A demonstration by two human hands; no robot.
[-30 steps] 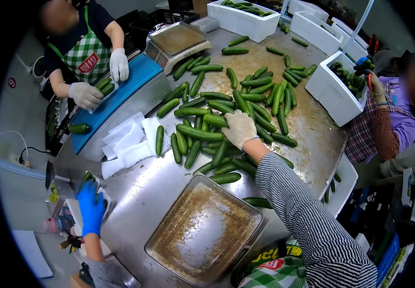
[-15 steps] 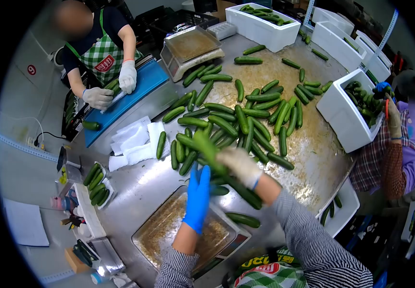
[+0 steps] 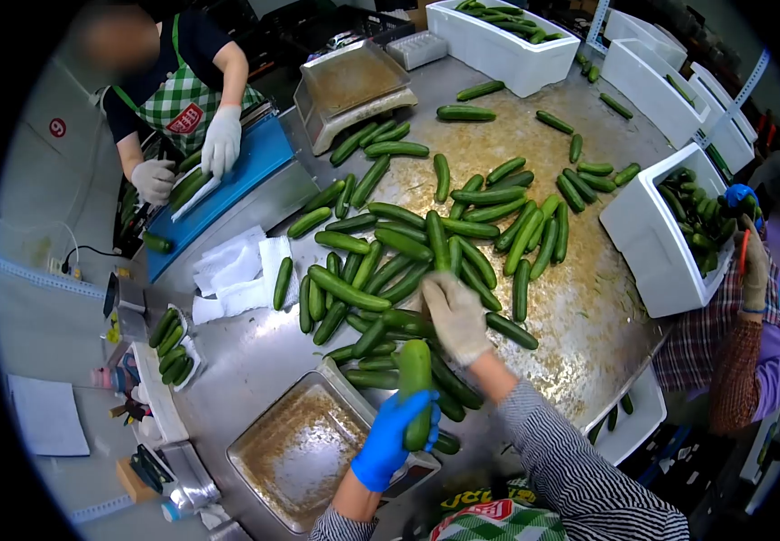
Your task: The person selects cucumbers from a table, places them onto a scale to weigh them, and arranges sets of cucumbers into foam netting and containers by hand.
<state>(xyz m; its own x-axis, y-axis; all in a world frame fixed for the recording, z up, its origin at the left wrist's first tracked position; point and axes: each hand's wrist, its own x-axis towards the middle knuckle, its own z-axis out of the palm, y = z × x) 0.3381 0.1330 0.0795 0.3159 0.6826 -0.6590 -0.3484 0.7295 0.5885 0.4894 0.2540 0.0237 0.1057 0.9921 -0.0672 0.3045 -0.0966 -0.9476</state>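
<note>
My left hand point(image 3: 393, 442), in a blue glove, is wrapped round the lower part of a large cucumber point(image 3: 415, 379) held upright over the right edge of the scale tray point(image 3: 268, 424). My right hand point(image 3: 455, 317), in a pale glove, reaches into the pile of cucumbers point(image 3: 354, 288); its fingers are curled down among them, and what they grip, if anything, is hidden. Many more cucumbers lie loose across the metal table point(image 3: 579, 298).
White cloths point(image 3: 232, 270) lie left of the pile. Opposite, a co-worker handles cucumbers on a blue board point(image 3: 264, 158) beside a second scale point(image 3: 354, 86). At right, another person reaches into a foam box point(image 3: 647, 239). A packed tray point(image 3: 193, 362) stands at left.
My left hand has come from the left side to the middle and taken hold of a cucumber. My right hand passed near it with a cucumber, then returned to the pile.
</note>
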